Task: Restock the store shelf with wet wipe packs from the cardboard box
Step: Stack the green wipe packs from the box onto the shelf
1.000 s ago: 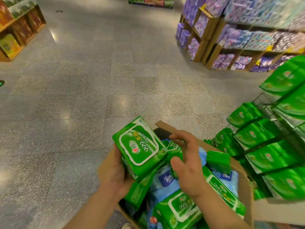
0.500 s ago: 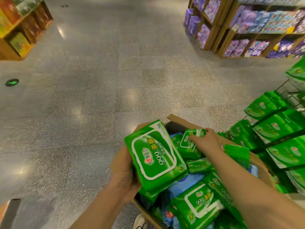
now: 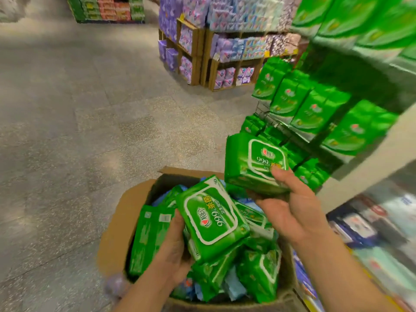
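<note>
An open brown cardboard box (image 3: 117, 224) sits on the speckled grey store floor (image 3: 67, 131), heaped with soft green wet wipe packs (image 3: 258, 271) and a few pale blue packs (image 3: 234, 287) mixed in among them. The person's left hand (image 3: 173, 251) holds a green plastic wet wipe pack with a white-edged label reading 999 (image 3: 211, 219) just above the pile in the box, its grip curled round the pack's lower left edge with the thumb against the side and the label tilted up toward the camera. The right hand (image 3: 292, 210) holds a second green wet wipe pack of the same kind (image 3: 254, 163) higher and further right, past the box's far right corner, the thumb pressed on the label face and the fingers under the pack, so this grip is clamped on it too. That raised pack is near the wire store shelf (image 3: 279, 127) on the right, where matching green packs (image 3: 313, 111) stand in rows, but it does not touch them. Across the aisle stand wooden display racks (image 3: 200, 52) filled with purple and pink packets (image 3: 234, 48). At the lower right, blurred blue and white goods (image 3: 364, 230) lie on a low shelf.
</note>
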Motion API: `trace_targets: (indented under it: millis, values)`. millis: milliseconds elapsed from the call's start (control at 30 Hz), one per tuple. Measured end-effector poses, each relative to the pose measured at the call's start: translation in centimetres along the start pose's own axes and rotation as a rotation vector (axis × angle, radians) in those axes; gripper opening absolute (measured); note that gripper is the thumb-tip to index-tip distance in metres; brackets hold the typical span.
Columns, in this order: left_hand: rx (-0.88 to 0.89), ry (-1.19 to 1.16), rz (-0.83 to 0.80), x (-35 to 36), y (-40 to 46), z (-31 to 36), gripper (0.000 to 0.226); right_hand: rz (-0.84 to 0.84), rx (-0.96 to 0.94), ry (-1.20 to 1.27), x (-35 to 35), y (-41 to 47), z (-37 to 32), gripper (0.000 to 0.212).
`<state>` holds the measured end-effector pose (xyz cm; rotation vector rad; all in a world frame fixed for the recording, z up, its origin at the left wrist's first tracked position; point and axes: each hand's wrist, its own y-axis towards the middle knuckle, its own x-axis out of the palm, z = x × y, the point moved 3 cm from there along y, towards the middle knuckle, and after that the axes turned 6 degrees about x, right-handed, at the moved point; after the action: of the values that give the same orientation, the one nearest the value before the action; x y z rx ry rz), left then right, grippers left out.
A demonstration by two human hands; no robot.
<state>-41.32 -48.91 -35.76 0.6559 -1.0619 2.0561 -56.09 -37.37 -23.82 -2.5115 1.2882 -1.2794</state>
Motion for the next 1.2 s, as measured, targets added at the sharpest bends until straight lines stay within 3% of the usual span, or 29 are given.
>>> trace_targets:
  millis: [167,500,700,900,1100,1200]
  values:
    - [-0.105,0.069,-0.153,6.8,-1.5,-6.9,0.070,0.015,-0.247,-0.138,-4.7,-10.2,-4.6,0.065]
    - [-0.422,0.157,-0.554,18.6,-11.2,-27.3,0.086,0.395,-0.606,-0.193,-18.8,-30.2,-9.2,0.080]
    - [-0.573,0.200,-0.770,24.3,-18.5,-38.4,0.085,0.693,-0.760,-0.117,-27.1,-41.4,-11.7,0.058]
    - [-0.668,0.348,-0.828,29.5,-22.7,-46.9,0.081,0.875,-0.859,-0.015,-32.6,-50.1,-14.5,0.037]
    - [-0.783,0.390,-0.941,35.4,-26.0,-53.8,0.071,1.019,-0.934,0.077,-37.6,-56.3,-17.9,0.036]
    - [-0.804,0.401,-0.983,38.4,-26.9,-56.6,0.073,1.085,-0.969,0.122,-40.2,-58.4,-20.6,0.049]
